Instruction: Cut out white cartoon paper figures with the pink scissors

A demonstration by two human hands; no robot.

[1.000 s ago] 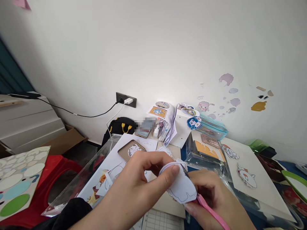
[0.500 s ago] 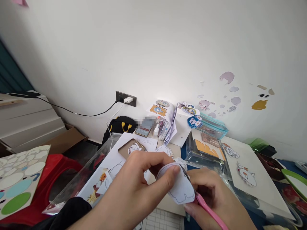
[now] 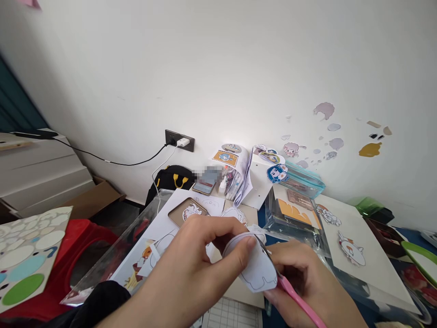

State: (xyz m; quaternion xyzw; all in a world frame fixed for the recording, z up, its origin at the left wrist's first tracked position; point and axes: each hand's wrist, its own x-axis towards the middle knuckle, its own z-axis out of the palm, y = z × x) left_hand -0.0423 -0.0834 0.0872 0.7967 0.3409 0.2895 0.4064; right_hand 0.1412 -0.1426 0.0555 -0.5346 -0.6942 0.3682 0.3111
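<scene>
Now: I see the paper cutout (image 3: 256,272) lifted just above the counter (image 3: 239,289), between both hands.
Left hand (image 3: 201,259): thumb and forefinger pinching the cutout's upper edge, wrist bent inward, other fingers curled.
Right hand (image 3: 303,282): wrapped around pink scissors (image 3: 296,301), blades at the cutout's right edge.
Doing it well: I'd judge short snips along the printed outline, turning paper rather than scissors, thumb clear of the blades.
</scene>
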